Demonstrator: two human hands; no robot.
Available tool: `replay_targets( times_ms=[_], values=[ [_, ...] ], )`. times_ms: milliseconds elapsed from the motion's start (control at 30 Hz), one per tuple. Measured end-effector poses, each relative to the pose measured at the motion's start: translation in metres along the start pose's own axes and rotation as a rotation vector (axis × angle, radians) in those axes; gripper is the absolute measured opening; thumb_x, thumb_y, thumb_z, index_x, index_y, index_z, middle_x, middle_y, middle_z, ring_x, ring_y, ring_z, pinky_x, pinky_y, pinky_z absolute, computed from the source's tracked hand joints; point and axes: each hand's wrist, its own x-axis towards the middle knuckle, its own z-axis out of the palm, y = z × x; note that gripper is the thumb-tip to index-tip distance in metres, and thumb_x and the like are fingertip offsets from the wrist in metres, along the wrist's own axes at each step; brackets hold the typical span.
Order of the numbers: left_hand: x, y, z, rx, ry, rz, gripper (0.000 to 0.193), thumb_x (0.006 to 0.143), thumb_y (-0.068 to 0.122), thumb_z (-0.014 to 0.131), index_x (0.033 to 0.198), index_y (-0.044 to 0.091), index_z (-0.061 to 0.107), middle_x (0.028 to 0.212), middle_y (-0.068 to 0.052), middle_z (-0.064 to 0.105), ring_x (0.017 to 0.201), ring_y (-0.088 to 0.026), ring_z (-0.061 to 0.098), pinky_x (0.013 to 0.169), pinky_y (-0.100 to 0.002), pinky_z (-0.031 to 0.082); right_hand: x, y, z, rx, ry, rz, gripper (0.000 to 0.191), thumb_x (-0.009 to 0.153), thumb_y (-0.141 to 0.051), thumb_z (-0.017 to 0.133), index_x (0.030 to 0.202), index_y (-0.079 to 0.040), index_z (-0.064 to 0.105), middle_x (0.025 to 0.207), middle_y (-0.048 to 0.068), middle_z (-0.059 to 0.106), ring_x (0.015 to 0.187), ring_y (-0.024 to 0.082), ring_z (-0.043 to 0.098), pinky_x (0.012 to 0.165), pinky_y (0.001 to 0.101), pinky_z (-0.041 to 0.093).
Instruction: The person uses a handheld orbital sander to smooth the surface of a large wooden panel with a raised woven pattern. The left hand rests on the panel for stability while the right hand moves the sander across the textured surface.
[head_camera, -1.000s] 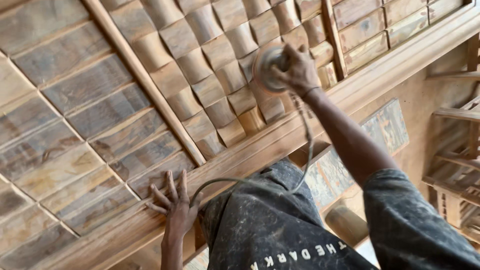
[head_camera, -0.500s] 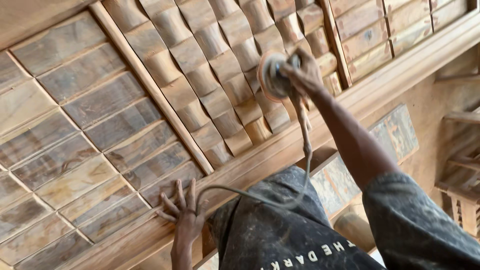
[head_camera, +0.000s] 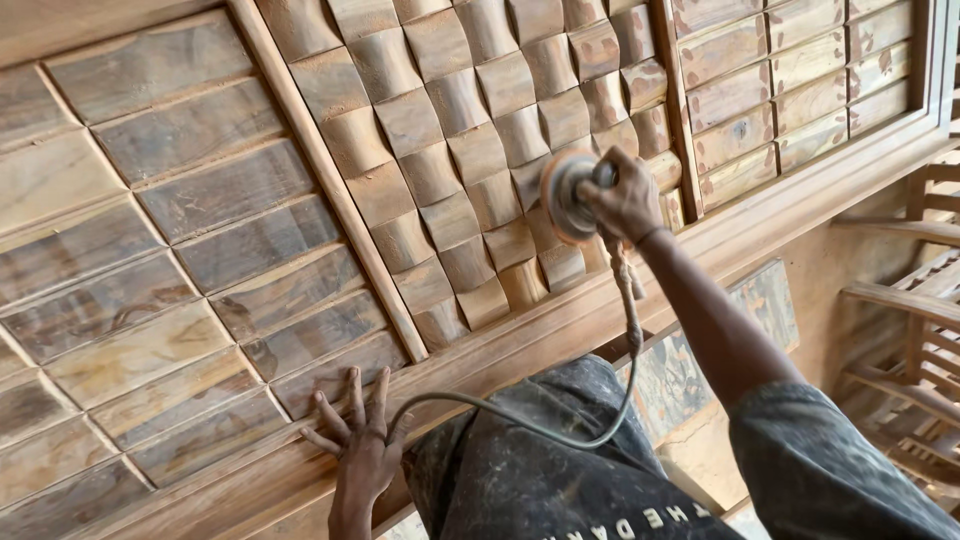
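My right hand (head_camera: 628, 200) grips a small electric sander (head_camera: 567, 195) whose round disc presses on the curved wooden blocks (head_camera: 470, 150) in the middle section of a large carved wooden panel (head_camera: 150, 260). The sander's grey cord (head_camera: 520, 425) loops down from that hand across my lap. My left hand (head_camera: 355, 435) lies flat with fingers spread on the panel's lower frame rail (head_camera: 560, 325), beside the flat rectangular slats of the left section.
A right section of flat slats (head_camera: 790, 90) sits past a vertical divider. Wooden furniture frames (head_camera: 910, 320) stand at the far right. My dust-covered dark trousers (head_camera: 540, 480) fill the bottom of the view, over a patterned floor (head_camera: 680, 380).
The sander and my right hand have slid slightly left and down across the curved blocks. My left hand stays flat on the lower rail. The view has shifted a little.
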Motion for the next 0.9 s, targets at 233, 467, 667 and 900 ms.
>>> replay_targets(
  times_ms=[233,467,667,900],
  values=[
    [0.0,-0.004,0.002,0.012,0.005,0.025,0.085,0.088,0.071,0.046,0.162,0.042,0.015,0.172,-0.001,-0.016,0.141,-0.05,-0.037,0.093,-0.078,-0.029,0.046,0.016,0.021,-0.276,0.17,-0.238,0.036,0.085,-0.03,0.08,0.104,-0.007,0.06,0.088,0.013,0.05,0.077,0.028,0.056,0.065,0.0489,0.055],
    [-0.002,-0.003,-0.002,-0.067,-0.015,0.014,0.075,0.091,0.067,0.046,0.157,0.043,0.019,0.17,0.002,-0.011,0.145,-0.048,-0.036,0.097,-0.078,-0.029,0.104,-0.03,0.004,-0.255,-0.025,-0.104,0.035,0.078,-0.031,0.081,0.095,-0.01,0.06,0.091,0.008,0.063,0.08,0.021,0.066,0.068,0.0396,0.063],
    [0.001,0.002,0.003,-0.011,-0.037,-0.017,0.078,0.089,0.068,0.048,0.158,0.045,0.018,0.171,0.004,-0.01,0.145,-0.046,-0.037,0.097,-0.077,-0.029,0.094,-0.05,-0.007,-0.478,-0.149,-0.077,0.037,0.085,-0.036,0.079,0.113,-0.014,0.067,0.101,0.012,0.072,0.085,0.026,0.07,0.07,0.0447,0.061],
    [0.006,-0.004,0.013,0.002,-0.028,-0.017,0.083,0.088,0.071,0.047,0.16,0.045,0.017,0.172,0.0,-0.013,0.145,-0.053,-0.037,0.092,-0.082,-0.03,0.094,-0.04,-0.038,-0.386,-0.066,0.009,0.046,0.083,-0.038,0.081,0.113,-0.008,0.065,0.098,0.013,0.073,0.082,0.023,0.071,0.067,0.0404,0.062]
  ],
)
